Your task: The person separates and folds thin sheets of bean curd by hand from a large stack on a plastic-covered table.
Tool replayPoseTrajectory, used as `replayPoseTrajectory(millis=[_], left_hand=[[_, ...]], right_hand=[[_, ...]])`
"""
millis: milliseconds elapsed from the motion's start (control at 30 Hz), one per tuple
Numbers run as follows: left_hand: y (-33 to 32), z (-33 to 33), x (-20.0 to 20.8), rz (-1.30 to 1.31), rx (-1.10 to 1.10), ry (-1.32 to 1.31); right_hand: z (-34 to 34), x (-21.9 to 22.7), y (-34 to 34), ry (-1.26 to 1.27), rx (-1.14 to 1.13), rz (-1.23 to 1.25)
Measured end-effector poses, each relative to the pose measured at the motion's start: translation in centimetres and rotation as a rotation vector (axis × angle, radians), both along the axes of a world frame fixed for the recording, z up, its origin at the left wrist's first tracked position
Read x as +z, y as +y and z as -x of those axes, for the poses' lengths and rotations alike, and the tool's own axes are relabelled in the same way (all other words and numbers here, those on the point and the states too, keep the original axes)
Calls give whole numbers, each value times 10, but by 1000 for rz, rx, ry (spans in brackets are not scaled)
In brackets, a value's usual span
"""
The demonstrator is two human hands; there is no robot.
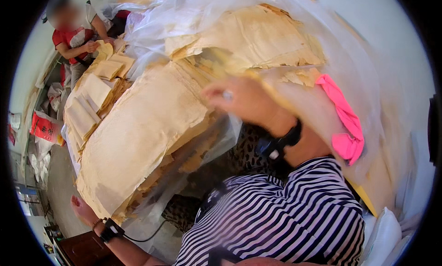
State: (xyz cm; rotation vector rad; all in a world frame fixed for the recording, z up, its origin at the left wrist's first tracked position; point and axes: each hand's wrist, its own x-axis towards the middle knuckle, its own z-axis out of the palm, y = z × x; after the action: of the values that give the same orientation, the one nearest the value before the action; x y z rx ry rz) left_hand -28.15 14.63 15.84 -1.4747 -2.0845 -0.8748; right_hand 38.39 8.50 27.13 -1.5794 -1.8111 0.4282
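Observation:
A tall stack of thin, pale yellow sheets [142,123] with ragged, crumbling edges lies in front of me. My right hand [241,99], smeared by motion, is over the stack's right end. Its fingers look bent, but whether they hold a sheet I cannot make out. At the near left corner of the stack, my left hand [83,210] is low beside the edge with its fingers apart and nothing seen in it. A second pile of similar sheets [258,35] lies farther back, partly under clear plastic film [154,24]. Both wrists wear dark devices.
A bright pink cloth [343,116] lies on the right. Folded sheets [94,93] are piled at the far left, where another person [73,38] in a red top handles a sheet. A red and white bag [46,128] stands on the floor. White sacks [386,236] are at lower right.

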Motion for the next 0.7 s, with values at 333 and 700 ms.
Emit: replayPoseTrajectory(millis=[333, 700], left_hand=[[-60, -207, 7, -42, -660, -384], [-104, -228, -15, 153, -595, -836]], right_hand=[[-130, -31, 40, -734, -349, 44], [-136, -37, 44, -654, -337, -149]])
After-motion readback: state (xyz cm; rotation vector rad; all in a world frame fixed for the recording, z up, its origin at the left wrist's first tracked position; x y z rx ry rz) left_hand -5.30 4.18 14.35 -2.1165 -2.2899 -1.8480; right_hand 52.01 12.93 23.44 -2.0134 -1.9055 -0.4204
